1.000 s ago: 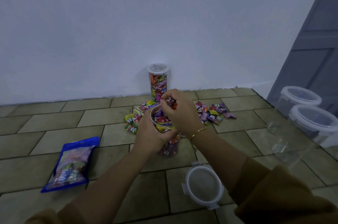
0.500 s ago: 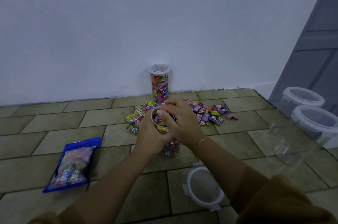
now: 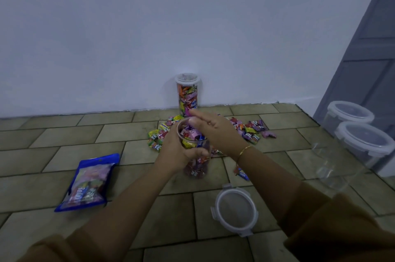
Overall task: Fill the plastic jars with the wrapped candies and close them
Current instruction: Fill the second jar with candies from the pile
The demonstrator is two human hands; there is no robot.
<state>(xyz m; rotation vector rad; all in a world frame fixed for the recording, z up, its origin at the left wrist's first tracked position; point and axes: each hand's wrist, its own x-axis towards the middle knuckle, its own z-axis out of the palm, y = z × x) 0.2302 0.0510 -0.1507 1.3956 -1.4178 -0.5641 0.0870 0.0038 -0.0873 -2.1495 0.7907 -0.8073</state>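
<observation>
Far jar [image 3: 188,95] filled, lidded. Left hand [image 3: 174,150] grips near-full open jar [image 3: 193,148]; right hand [image 3: 210,128] flat-fingered above, empty. Lid [image 3: 235,210], loose candies [image 3: 252,131], empty jars [image 3: 363,139] remain.

Left hand [image 3: 177,150] grips candy-filled jar [image 3: 193,154]; right hand [image 3: 215,131] flat above.

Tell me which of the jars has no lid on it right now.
The jar gripped in the left hand; its mouth is open. The jar by the wall and the two at right are lidded.
</observation>
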